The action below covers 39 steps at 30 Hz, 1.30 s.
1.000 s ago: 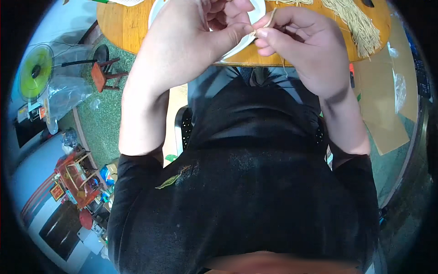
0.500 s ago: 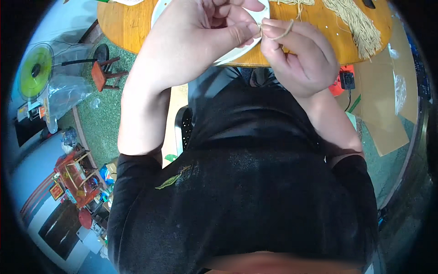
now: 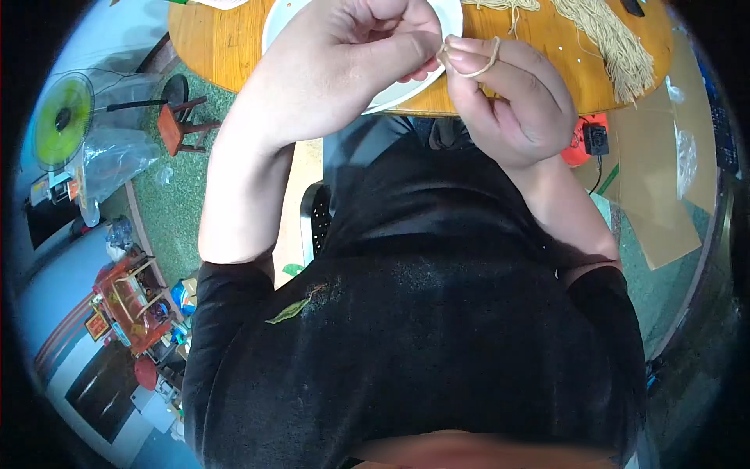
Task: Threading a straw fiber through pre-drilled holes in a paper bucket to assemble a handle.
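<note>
Over the table's near edge, my right hand [image 3: 519, 105] pinches a thin beige cord [image 3: 494, 59] between thumb and fingertips. The cord bends in a loop over the fingers, and a small knotted bit shows at the fingertips. Just left of it, my left hand [image 3: 355, 62] is closed, its thumb pressed toward the curled fingers. What the left fingers hold is hidden. Below both hands lies a white tray or plate [image 3: 400, 95], mostly covered by my left hand.
Bundles of beige cord [image 3: 613, 51] lie on the round wooden table [image 3: 223, 47] at the right. A small red stool [image 3: 176, 129] and a green-bladed fan [image 3: 62, 119] stand to the left. Cardboard [image 3: 652, 176] and a black plug adapter [image 3: 596, 141] are at the right.
My left thumb has drawn slightly back from the right fingertips, and the left fingers are curled in more. The cord loop over my right fingers has shifted down a little.
</note>
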Each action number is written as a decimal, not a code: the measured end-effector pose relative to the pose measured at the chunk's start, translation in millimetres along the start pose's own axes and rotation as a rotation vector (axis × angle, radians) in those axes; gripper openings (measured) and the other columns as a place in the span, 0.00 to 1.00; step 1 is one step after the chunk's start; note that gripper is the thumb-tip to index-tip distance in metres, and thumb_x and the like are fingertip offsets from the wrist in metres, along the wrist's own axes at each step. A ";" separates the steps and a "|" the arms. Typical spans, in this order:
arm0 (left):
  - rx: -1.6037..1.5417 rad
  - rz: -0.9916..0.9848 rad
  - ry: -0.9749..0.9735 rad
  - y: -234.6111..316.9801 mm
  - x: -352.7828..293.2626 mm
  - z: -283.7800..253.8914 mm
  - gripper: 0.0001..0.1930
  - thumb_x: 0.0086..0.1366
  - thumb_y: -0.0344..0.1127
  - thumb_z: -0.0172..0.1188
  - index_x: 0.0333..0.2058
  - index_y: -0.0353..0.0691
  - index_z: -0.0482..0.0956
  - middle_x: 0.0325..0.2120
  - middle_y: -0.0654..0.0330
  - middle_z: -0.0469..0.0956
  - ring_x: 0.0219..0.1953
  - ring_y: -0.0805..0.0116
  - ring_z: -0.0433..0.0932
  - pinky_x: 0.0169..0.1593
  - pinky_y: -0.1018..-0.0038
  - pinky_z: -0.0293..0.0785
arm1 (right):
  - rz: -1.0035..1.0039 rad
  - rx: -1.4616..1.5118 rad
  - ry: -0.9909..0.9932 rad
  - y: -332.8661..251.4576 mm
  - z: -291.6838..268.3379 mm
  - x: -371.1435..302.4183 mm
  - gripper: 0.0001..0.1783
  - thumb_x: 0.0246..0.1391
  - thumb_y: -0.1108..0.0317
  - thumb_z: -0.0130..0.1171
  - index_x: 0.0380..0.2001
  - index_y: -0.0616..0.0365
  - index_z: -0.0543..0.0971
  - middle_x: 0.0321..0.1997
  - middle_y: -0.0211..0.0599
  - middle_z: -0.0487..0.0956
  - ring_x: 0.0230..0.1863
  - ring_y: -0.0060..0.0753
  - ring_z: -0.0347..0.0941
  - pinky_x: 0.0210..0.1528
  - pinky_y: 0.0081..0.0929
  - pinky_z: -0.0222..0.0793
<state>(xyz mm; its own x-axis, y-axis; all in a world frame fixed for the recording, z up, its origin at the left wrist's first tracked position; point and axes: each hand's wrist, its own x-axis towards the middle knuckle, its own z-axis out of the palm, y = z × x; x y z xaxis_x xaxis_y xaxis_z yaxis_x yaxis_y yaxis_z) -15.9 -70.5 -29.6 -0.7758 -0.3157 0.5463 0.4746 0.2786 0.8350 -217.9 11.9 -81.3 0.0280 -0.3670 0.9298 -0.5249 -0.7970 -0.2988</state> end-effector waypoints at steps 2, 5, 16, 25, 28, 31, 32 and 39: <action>-0.018 0.009 0.037 -1.1 2.7 3.7 0.02 0.76 0.23 0.59 0.41 0.33 0.80 0.34 0.68 0.80 0.35 0.82 0.75 0.38 0.82 0.72 | 0.026 0.039 0.022 -4.2 -1.4 0.8 0.14 0.49 0.79 0.78 0.39 0.59 0.87 0.41 0.33 0.90 0.39 0.31 0.88 0.43 0.24 0.84; 0.094 0.041 0.110 7.3 -1.3 5.7 0.02 0.74 0.23 0.60 0.39 0.34 0.80 0.31 0.69 0.79 0.33 0.82 0.75 0.36 0.81 0.72 | 0.129 0.086 0.012 -20.7 -11.3 2.2 0.13 0.49 0.80 0.78 0.38 0.60 0.87 0.40 0.35 0.90 0.39 0.31 0.88 0.44 0.23 0.84; 1.001 -0.586 0.291 71.2 26.4 49.7 0.03 0.66 0.25 0.66 0.32 0.35 0.80 0.25 0.55 0.78 0.28 0.62 0.79 0.33 0.71 0.73 | 0.597 0.672 0.096 -34.5 -11.9 -4.8 0.09 0.60 0.84 0.70 0.42 0.65 0.84 0.44 0.40 0.89 0.46 0.27 0.87 0.49 0.22 0.84; 1.040 -0.260 0.098 48.4 7.4 62.0 0.19 0.60 0.27 0.72 0.51 0.37 0.85 0.43 0.51 0.85 0.45 0.48 0.86 0.47 0.60 0.83 | 0.527 0.438 -0.024 -36.7 -23.2 3.6 0.11 0.55 0.81 0.74 0.40 0.60 0.84 0.40 0.32 0.82 0.36 0.18 0.77 0.35 0.15 0.70; 1.116 -0.249 0.132 42.9 5.6 71.0 0.13 0.60 0.28 0.72 0.45 0.38 0.87 0.37 0.55 0.87 0.39 0.50 0.87 0.42 0.62 0.84 | 0.316 0.100 -0.045 -42.7 -34.9 16.1 0.14 0.48 0.81 0.77 0.37 0.58 0.84 0.38 0.33 0.79 0.39 0.24 0.79 0.34 0.20 0.73; 1.188 -0.203 0.175 40.5 5.8 74.1 0.11 0.60 0.30 0.73 0.42 0.39 0.88 0.34 0.57 0.87 0.37 0.54 0.88 0.40 0.63 0.84 | 0.302 0.113 -0.137 -43.2 -46.2 16.1 0.15 0.48 0.82 0.77 0.38 0.59 0.84 0.44 0.39 0.82 0.39 0.25 0.81 0.34 0.23 0.75; 1.189 -0.194 0.176 38.4 5.2 72.8 0.11 0.60 0.30 0.73 0.42 0.39 0.88 0.34 0.57 0.87 0.37 0.54 0.88 0.40 0.63 0.84 | 0.350 0.258 -0.082 -42.6 -41.0 13.2 0.14 0.50 0.84 0.76 0.38 0.60 0.84 0.48 0.44 0.86 0.38 0.27 0.84 0.36 0.22 0.78; 1.279 -0.235 0.207 48.8 -1.6 67.9 0.07 0.62 0.29 0.73 0.37 0.38 0.84 0.35 0.57 0.88 0.39 0.55 0.88 0.41 0.63 0.82 | 0.935 0.571 -0.185 -51.8 -61.8 23.7 0.09 0.61 0.85 0.69 0.43 0.63 0.84 0.41 0.44 0.88 0.37 0.25 0.85 0.39 0.18 0.79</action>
<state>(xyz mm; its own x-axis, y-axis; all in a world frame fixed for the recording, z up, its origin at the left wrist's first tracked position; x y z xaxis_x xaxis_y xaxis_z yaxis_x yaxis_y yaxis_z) -19.8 5.2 5.8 -0.6532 -0.5747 0.4929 -0.4774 0.8179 0.3210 -242.6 74.2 -30.5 -0.0225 -0.9669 0.2540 0.0619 -0.2549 -0.9650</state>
